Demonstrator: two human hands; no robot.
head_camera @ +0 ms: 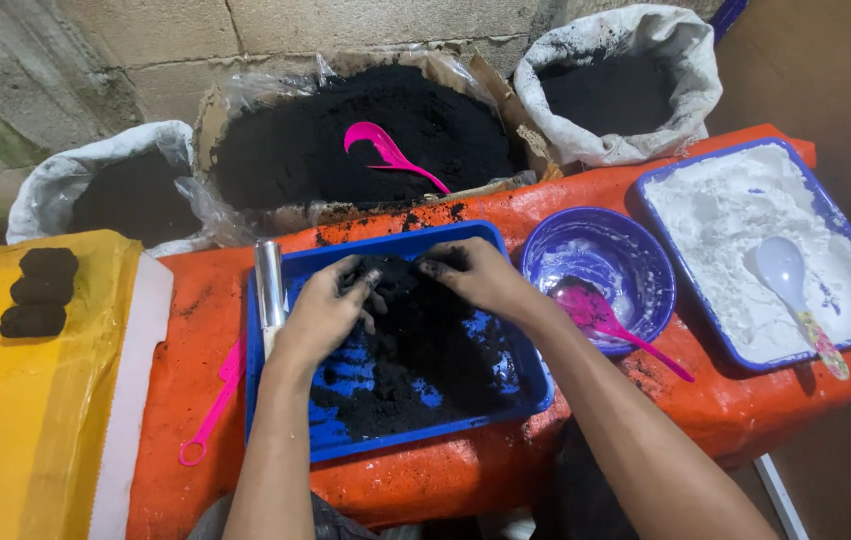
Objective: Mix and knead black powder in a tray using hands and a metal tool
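Note:
A blue tray [525, 395] on the orange-covered table holds a heap of black powder [425, 350]. My left hand [320, 315] and my right hand [475, 275] both press into the top of the heap, fingers blackened and curled around a clump of it. A shiny metal tube [269, 285] leans on the tray's left rim, right beside my left hand.
A blue bowl [635, 250] with a pink spoon [610, 325] stands right of the tray. A blue tray of white powder [735, 230] with a white spoon [790, 285] lies far right. Sacks of black powder [365, 135] line the wall. Three black briquettes [40, 290] rest on yellow plastic.

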